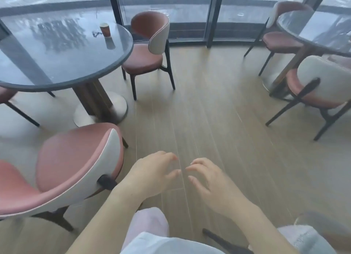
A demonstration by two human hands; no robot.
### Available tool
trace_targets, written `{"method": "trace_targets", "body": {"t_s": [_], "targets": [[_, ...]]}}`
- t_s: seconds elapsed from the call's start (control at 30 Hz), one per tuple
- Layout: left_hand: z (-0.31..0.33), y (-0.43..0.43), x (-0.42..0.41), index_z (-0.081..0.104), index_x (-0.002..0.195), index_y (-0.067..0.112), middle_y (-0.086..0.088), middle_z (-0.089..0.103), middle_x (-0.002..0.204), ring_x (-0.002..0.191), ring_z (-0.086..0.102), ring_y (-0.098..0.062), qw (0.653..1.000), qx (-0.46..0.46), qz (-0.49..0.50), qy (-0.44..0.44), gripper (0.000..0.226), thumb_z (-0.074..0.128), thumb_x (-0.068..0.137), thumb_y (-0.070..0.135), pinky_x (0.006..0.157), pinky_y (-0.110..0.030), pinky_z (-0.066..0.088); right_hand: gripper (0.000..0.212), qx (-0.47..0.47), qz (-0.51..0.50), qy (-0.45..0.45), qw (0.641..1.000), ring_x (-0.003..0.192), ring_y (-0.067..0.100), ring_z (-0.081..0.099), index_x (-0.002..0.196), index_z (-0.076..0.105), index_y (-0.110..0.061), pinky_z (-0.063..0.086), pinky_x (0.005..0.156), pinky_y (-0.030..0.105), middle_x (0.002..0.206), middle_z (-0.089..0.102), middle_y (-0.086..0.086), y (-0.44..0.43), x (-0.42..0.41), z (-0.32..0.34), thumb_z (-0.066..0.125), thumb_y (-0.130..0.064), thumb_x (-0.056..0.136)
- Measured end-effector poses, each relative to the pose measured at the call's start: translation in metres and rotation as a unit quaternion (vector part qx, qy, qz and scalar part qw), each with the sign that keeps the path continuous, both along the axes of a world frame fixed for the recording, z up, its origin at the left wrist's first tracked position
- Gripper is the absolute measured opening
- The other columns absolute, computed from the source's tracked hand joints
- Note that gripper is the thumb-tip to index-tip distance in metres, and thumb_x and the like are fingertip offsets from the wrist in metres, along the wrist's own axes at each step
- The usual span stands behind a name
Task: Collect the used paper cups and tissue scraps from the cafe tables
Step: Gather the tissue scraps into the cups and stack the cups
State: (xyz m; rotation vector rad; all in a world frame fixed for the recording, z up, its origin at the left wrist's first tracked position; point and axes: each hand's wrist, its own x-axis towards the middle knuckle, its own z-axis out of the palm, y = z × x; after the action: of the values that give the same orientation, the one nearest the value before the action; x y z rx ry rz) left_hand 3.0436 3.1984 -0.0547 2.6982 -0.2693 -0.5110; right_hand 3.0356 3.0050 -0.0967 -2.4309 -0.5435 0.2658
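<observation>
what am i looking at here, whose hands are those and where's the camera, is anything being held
There is one picture, taken by a wide-angle camera worn on a person's head, looking forward and down. That is why the edges bend. No machine is involved: the two bare hands at the bottom belong to the wearer. The left hand and right hand hang over the wooden floor with fingers loosely spread, and neither has a grip on anything.

The place is a cafe by tall windows. On the left stands a round dark table with one paper cup upright near its far edge. A small dark mark lies beside the cup; it is too blurred to identify. Another table is at the right, with pink chairs around both.
</observation>
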Motion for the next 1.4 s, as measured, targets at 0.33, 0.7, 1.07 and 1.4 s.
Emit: {"method": "trace_targets", "body": {"t_s": [0.33, 0.7, 1.07, 1.4], "targets": [[-0.016, 0.089, 0.240, 0.045, 0.126, 0.033, 0.011, 0.052, 0.127, 0.113, 0.051, -0.012, 0.999, 0.010, 0.030, -0.029, 0.039, 0.043, 0.091, 0.050, 0.094, -0.035, 0.044, 0.023, 0.005, 0.045, -0.026, 0.999, 0.110, 0.004, 0.048, 0.112, 0.058, -0.029, 0.041, 0.090, 0.025, 0.119, 0.048, -0.015, 0.090, 0.258, -0.003, 0.047, -0.036, 0.093], [0.010, 0.196, 0.452, 0.048, 0.122, 0.035, 0.016, 0.055, 0.119, 0.110, 0.052, -0.007, 0.991, 0.001, 0.118, -0.068, 0.036, 0.044, 0.090, 0.050, 0.092, -0.034, 0.046, 0.025, 0.024, 0.139, -0.038, 0.989, 0.108, 0.006, 0.049, 0.113, 0.059, -0.026, 0.043, 0.089, 0.026, 0.119, 0.049, -0.013, 0.199, 0.507, 0.022, 0.045, -0.035, 0.094], [-0.015, 0.245, 0.673, 0.054, 0.113, 0.038, 0.021, 0.057, 0.107, 0.100, 0.053, -0.003, 0.980, 0.007, 0.174, -0.092, 0.024, 0.046, 0.091, 0.040, 0.078, -0.021, 0.041, 0.022, 0.044, 0.191, -0.035, 0.980, 0.108, 0.000, 0.048, 0.110, 0.060, -0.027, 0.043, 0.088, 0.024, 0.117, 0.049, -0.017, 0.257, 0.758, 0.003, 0.047, -0.034, 0.093], [-0.028, 0.299, 0.820, 0.053, 0.116, 0.035, 0.015, 0.057, 0.115, 0.107, 0.053, -0.009, 0.965, 0.006, 0.262, -0.017, 0.028, 0.047, 0.090, 0.044, 0.088, -0.034, 0.047, 0.020, 0.042, 0.213, -0.015, 0.976, 0.104, 0.004, 0.050, 0.108, 0.061, -0.026, 0.042, 0.085, 0.024, 0.112, 0.052, -0.016, 0.315, 0.928, -0.011, 0.048, -0.032, 0.093]]}}
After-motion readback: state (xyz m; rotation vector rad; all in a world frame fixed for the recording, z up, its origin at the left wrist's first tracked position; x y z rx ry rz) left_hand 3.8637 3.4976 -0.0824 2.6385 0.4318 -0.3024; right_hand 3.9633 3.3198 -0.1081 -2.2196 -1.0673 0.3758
